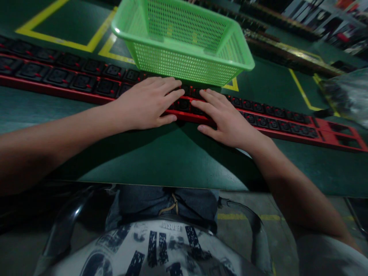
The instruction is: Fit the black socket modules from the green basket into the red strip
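Note:
A long red power strip (276,132) with two rows of black sockets lies across the green table, running from the left edge to the right. My left hand (149,101) rests palm down over its middle, fingers stretched out and thumb along the near edge. Just to the right, my right hand (224,115) lies on the same strip with its fingers spread. Between the two hands a few sockets show. Nothing is gripped in either hand; the sockets under the palms are hidden.
A green plastic basket (186,61) stands right behind the strip. Yellow tape lines (60,41) mark the green table (138,161). Clear plastic wrapping (349,94) lies at the right. Farther back are more long dark strips (290,51). The table's near edge runs in front of my lap.

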Tool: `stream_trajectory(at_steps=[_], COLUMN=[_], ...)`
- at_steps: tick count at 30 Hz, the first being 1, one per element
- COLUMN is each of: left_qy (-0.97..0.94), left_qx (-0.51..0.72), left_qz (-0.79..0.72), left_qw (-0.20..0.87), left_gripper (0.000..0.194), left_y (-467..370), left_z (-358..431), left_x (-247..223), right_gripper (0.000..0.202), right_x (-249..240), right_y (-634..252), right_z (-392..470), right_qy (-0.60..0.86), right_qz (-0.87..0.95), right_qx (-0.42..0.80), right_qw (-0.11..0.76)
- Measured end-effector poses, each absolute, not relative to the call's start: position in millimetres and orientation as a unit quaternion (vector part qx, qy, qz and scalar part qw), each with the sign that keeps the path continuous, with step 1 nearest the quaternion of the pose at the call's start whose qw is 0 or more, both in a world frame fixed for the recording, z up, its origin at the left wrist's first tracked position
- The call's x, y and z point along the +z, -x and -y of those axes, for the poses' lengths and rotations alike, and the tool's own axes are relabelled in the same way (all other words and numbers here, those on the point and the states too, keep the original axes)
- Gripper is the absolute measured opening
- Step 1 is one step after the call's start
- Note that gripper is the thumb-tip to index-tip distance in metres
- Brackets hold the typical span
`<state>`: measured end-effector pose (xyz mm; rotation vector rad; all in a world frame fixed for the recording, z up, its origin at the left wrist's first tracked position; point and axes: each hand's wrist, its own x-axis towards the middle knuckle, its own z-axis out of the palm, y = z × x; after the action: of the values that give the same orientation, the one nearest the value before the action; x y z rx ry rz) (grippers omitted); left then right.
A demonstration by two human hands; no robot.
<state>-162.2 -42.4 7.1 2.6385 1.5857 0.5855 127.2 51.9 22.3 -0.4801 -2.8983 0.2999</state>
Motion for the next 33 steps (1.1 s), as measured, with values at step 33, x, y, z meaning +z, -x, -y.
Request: stream_trajectory(at_steps=[33], left_qy=[-0.842], left_qx=[0.193], left_qz=[-0.503], left_qw=[0.019], left_gripper=[0.072], left_y=[162.5], left_z=[41.3], left_x=[7.0], right_gripper=[0.072], right_x=[25.0], right_y=[-126.0], right_z=[-49.1], right_qy=[0.178], right_qz=[0.973], right_qx=[0.112], right_qw=[0.093])
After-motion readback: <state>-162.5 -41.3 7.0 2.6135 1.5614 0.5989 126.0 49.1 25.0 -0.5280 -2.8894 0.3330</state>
